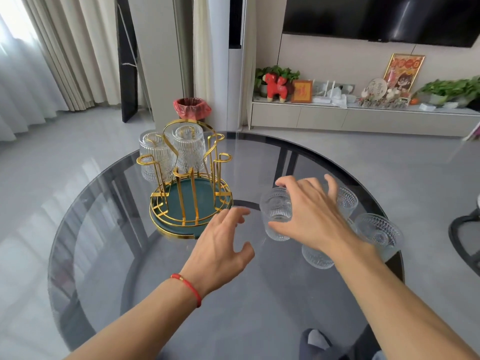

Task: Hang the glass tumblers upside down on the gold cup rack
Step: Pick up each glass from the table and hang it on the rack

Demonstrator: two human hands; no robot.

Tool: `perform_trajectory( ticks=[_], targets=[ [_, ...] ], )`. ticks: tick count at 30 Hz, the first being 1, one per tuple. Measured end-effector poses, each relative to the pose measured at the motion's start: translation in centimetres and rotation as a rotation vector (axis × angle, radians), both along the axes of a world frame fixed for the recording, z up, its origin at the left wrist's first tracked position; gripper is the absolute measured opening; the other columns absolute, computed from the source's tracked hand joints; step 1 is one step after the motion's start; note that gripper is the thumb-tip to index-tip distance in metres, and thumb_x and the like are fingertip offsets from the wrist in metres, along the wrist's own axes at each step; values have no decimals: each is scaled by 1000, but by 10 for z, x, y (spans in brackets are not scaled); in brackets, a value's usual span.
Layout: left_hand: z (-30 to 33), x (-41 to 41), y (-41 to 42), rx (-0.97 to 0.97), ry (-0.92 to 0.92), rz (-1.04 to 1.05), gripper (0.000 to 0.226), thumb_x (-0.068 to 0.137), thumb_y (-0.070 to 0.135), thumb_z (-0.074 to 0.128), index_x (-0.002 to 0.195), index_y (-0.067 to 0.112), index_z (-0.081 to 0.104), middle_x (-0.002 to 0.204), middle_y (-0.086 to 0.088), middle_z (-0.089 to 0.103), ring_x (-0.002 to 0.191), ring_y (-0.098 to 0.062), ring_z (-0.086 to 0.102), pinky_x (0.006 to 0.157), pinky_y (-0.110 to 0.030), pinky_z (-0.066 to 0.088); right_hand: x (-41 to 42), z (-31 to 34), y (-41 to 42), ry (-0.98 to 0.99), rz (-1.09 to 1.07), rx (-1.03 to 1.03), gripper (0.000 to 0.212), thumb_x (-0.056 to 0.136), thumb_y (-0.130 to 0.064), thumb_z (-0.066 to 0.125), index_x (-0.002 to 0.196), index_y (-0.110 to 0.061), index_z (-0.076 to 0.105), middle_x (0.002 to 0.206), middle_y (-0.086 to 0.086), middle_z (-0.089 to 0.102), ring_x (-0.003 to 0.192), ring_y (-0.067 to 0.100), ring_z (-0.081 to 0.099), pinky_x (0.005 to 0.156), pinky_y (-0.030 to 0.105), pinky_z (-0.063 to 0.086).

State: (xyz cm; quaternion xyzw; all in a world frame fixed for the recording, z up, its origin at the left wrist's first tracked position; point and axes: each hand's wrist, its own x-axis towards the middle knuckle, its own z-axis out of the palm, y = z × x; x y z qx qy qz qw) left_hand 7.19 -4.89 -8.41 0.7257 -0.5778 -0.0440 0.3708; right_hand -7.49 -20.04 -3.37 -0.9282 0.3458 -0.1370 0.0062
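The gold cup rack (191, 201) with a green base tray stands at the table's left. Two ribbed glass tumblers hang upside down on its rear pegs: one at the left (154, 159), one in the middle (189, 148). My right hand (314, 214) wraps around an upright tumbler (276, 213) right of the rack; thumb and fingers touch it. Three more tumblers sit further right: one behind my fingers (346, 201), one at the table's edge (379, 233), one partly hidden under my wrist (317, 257). My left hand (220, 245) hovers with fingers spread near the rack's front, holding nothing.
The round smoked-glass table (130, 255) has dark legs showing through. A red-lined bin (191, 107) stands on the floor behind the rack. A black chair base (465, 232) is at the right. A low TV cabinet (363, 116) runs along the back wall.
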Motion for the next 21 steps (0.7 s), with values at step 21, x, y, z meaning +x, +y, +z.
perform_trajectory(
  ticks=[21],
  targets=[
    [30, 8, 12, -170, 954, 229, 78, 58, 67, 81, 118, 29, 48, 113, 1, 64, 104, -16, 68, 90, -48, 60, 15, -13, 62, -805, 68, 1588, 41, 107, -36, 52, 139, -13, 62, 131, 15, 73, 123, 44, 67, 107, 55, 53]
  ],
)
